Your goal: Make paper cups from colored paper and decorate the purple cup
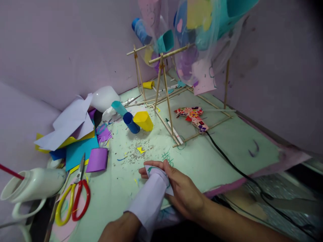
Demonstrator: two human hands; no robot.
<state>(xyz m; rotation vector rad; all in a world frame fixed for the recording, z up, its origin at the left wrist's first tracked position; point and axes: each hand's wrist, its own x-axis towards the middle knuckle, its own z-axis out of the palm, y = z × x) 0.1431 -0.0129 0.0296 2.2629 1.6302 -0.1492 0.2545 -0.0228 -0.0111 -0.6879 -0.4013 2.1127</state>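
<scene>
A rolled pale lavender paper [148,198] lies over my left hand [126,220] like a sleeve. Only the wrist of that hand shows; its fingers are hidden by the paper. My right hand [185,190] cups the far end of the roll, thumb on the near side and fingers passing behind it. A paper flap with green marker lines [152,170] shows at that end. Beyond the hands lie yellow paper scraps [140,150] and crumbs. Small paper tubes, one yellow [143,121], one dark blue [131,123] and one teal [118,108], stand or lean together.
Scissors [75,195], a purple paper roll [97,160], a white mug [37,185] and stacked coloured papers [80,148] sit left. A floral glue gun [191,116] with black cord [232,164] lies right, near a stick frame [161,65] with paper tubes hanging above.
</scene>
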